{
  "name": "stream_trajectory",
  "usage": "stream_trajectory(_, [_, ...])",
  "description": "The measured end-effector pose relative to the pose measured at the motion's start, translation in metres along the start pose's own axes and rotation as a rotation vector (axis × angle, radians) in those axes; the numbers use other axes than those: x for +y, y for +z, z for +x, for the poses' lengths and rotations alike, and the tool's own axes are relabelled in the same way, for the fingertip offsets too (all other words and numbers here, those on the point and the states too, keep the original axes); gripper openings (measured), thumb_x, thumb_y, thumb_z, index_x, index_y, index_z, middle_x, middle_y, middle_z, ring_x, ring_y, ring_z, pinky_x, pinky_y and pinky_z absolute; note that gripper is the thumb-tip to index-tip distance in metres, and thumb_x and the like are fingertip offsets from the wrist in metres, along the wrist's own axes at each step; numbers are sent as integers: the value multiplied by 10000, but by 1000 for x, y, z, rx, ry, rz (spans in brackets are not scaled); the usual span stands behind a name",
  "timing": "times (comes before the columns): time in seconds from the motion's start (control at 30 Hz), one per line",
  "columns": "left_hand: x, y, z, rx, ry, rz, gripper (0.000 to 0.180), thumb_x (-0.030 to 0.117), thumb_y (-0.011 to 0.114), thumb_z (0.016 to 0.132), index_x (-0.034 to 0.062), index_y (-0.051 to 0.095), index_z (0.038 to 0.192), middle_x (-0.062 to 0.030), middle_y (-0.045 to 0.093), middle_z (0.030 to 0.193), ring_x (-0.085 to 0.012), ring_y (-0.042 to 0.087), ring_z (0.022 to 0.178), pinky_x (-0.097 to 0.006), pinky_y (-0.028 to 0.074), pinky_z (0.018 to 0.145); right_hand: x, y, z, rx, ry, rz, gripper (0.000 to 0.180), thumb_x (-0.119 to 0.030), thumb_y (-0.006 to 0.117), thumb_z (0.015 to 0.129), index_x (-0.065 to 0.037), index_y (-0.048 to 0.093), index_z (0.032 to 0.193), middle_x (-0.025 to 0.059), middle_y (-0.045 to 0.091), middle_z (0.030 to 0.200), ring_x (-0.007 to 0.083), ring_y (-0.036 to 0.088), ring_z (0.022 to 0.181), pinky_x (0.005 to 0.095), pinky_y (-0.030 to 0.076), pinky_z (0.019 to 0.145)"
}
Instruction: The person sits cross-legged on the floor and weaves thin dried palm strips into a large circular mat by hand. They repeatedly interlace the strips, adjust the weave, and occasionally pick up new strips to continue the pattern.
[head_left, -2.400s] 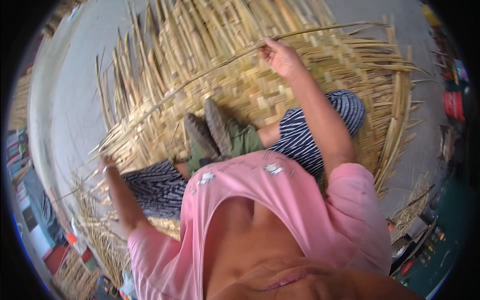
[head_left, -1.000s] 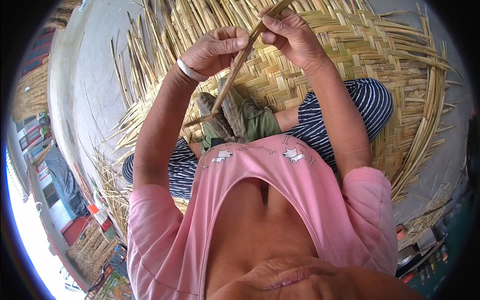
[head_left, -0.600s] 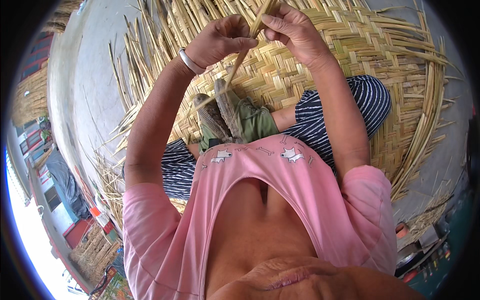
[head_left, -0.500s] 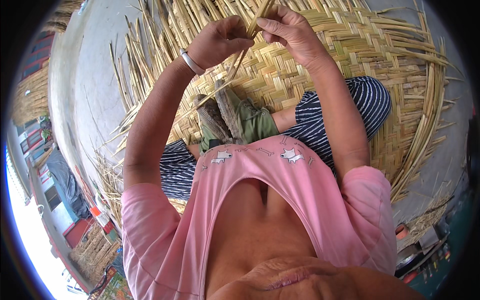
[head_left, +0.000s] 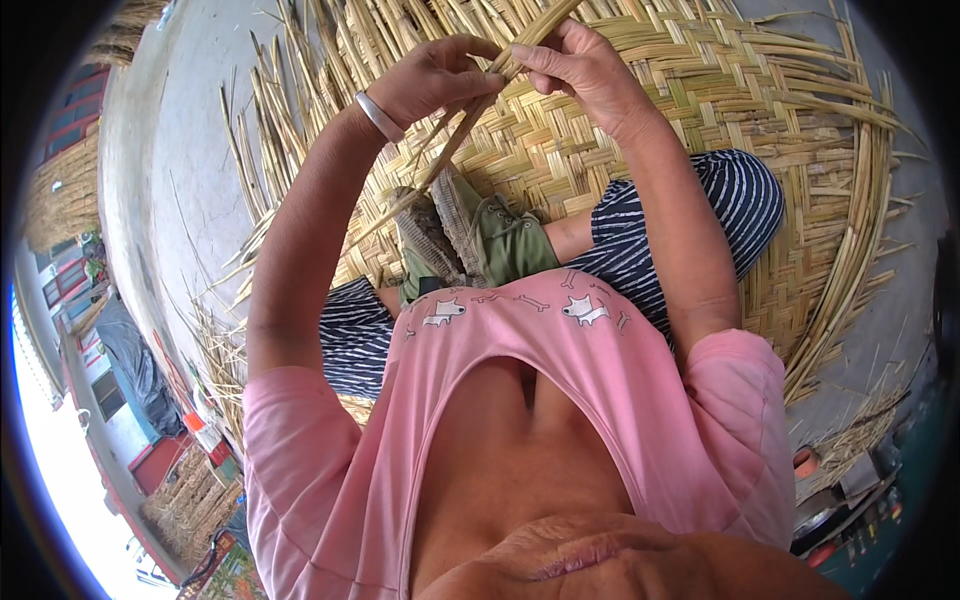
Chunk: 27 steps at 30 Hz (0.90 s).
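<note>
Grey concrete floor [head_left: 190, 150] carries a woven cane mat [head_left: 700, 130] beneath the seated person. Both hands, left hand [head_left: 435, 80] and right hand [head_left: 580, 70], pinch one cane strip [head_left: 470, 135] raised above the mat, each grip closed narrowly, keeping it taut.

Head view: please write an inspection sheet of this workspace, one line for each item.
Surface: woven mat on grey concrete floor.
Job's things: thin cane strip, slanting down toward the olive shoes.
Clutter: loose strips fanning off the mat edge, a curved bundle at the person's right.
Hands: left hand and right hand both pinch the strip, close together.
Cables: nothing seen.
Surroundings: stacked cane and buildings at the rim, blurred.
</note>
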<state>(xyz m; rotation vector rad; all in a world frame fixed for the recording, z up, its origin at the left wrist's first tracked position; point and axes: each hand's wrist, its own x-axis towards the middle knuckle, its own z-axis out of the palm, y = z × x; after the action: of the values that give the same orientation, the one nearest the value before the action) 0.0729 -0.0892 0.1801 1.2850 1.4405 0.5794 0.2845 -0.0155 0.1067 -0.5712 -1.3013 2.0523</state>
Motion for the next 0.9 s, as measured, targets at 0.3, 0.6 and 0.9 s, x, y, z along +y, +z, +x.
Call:
stream_trajectory(0.3, [-31, -2, 6, -40, 51, 49, 238, 210, 726, 983, 17, 744, 1122, -47, 759, 883, -107, 692, 796, -288, 572, 750, 10, 16, -1, 129, -52, -219, 181, -234, 762, 956, -77, 700, 1019, -51, 623, 753, 37, 568, 654, 205, 477, 605])
stream_trajectory(0.6, [-7, 17, -3, 100, -219, 14, 234, 173, 707, 985, -31, 719, 1102, -115, 760, 851, -165, 743, 699, -299, 629, 636, 24, -3, 4, 123, 90, -201, 230, -298, 793, 930, -80, 720, 937, -37, 665, 753, 50, 604, 651, 208, 489, 598])
stream_trajectory(0.9, [-21, 11, -30, -60, -263, 144, 216, 194, 726, 958, -8, 720, 1034, -50, 740, 824, -91, 676, 709, -241, 525, 624, 9, 3, 15, 424, 110, -313, 165, -192, 755, 952, -51, 695, 1014, 66, 722, 856, 119, 644, 633, 266, 518, 509])
